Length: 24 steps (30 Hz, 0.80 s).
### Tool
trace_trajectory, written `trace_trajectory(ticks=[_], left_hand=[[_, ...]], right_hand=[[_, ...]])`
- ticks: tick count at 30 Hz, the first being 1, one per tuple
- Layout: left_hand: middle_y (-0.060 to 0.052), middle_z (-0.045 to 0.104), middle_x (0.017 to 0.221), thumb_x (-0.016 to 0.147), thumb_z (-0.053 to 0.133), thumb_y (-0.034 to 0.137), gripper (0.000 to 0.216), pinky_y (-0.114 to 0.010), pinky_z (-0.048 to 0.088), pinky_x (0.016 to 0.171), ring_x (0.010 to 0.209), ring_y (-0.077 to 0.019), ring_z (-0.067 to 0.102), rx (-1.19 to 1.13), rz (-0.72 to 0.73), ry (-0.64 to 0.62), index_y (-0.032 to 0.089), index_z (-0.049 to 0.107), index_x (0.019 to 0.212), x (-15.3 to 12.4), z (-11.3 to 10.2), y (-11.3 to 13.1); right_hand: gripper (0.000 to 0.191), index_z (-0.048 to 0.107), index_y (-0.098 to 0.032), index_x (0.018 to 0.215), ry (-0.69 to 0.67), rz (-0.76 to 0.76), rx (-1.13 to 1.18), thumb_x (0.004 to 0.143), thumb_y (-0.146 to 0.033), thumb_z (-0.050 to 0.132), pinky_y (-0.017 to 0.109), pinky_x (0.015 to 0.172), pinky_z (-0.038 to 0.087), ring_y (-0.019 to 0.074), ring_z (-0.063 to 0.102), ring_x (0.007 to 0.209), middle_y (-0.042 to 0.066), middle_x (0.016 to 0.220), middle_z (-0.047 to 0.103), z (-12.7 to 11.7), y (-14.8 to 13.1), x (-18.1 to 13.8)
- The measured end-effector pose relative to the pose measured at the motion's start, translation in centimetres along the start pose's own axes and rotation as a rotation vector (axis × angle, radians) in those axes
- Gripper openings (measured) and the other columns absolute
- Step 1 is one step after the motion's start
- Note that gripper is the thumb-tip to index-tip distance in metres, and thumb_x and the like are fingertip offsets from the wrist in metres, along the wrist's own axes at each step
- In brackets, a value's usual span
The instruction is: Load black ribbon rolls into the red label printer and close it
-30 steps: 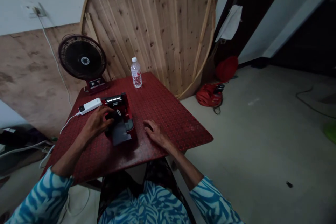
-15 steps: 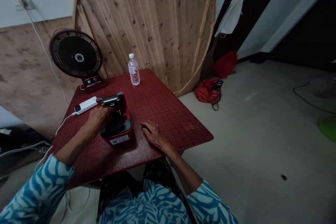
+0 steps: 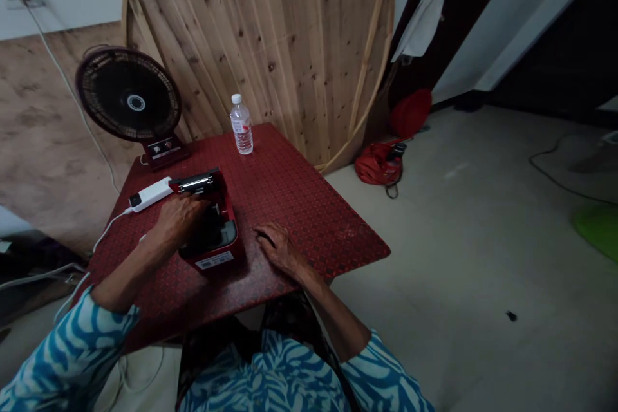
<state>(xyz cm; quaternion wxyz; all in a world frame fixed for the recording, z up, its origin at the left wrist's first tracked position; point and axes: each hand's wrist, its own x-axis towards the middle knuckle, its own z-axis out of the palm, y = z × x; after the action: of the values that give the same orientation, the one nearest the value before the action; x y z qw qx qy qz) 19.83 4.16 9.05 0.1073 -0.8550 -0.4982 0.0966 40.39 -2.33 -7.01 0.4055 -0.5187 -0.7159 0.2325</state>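
Observation:
A small red box-shaped device [image 3: 218, 251] with an open lid and a dark inside sits on the red patterned table [image 3: 309, 206]. My left hand [image 3: 177, 220] lies on its left side, fingers curled over the edge into the dark opening. What the fingers touch inside is hidden. My right hand [image 3: 276, 246] rests flat on the table just right of the device, fingers spread, holding nothing. A white label shows on the device's near face.
A white power strip [image 3: 149, 194] with a cable lies left of the device. A black table fan [image 3: 129, 95] and a water bottle [image 3: 241, 125] stand at the table's far edge. Behind leans a round wooden tabletop [image 3: 290, 38]. A red bag [image 3: 379, 167] lies on the floor.
A dark flap that hung out over the device's front a second ago is now down inside it. My left hand has shifted onto the opening. The view has swung slightly right.

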Motion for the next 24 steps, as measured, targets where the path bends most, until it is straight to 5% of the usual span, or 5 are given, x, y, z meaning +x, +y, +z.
trace_trajectory(ticks=[14,24], left_hand=[[-0.016,0.073,0.097,0.084,0.044,0.012,0.032,-0.034,0.05,0.072,0.089,-0.028,0.069,-0.112,0.025,-0.263,0.016,0.072,0.099,2.4,1.9,0.1],[-0.006,0.073,0.103,0.081,0.05,0.054,0.046,-0.029,0.052,0.071,0.084,-0.0241,0.069,-0.711,-0.015,0.039,0.023,0.069,0.109,-5.3,1.6,-1.4]], right_hand=[[0.026,0.062,-0.022,0.11,0.016,-0.011,0.002,0.088,-0.016,0.048,0.045,0.094,0.038,0.0226,0.057,0.105,0.009,0.109,0.065,0.1,0.1,0.0],[0.027,0.063,-0.023,0.108,0.009,-0.015,-0.009,0.087,-0.015,0.048,0.042,0.093,0.04,0.0219,0.057,0.104,0.008,0.108,0.066,0.1,0.2,0.1]])
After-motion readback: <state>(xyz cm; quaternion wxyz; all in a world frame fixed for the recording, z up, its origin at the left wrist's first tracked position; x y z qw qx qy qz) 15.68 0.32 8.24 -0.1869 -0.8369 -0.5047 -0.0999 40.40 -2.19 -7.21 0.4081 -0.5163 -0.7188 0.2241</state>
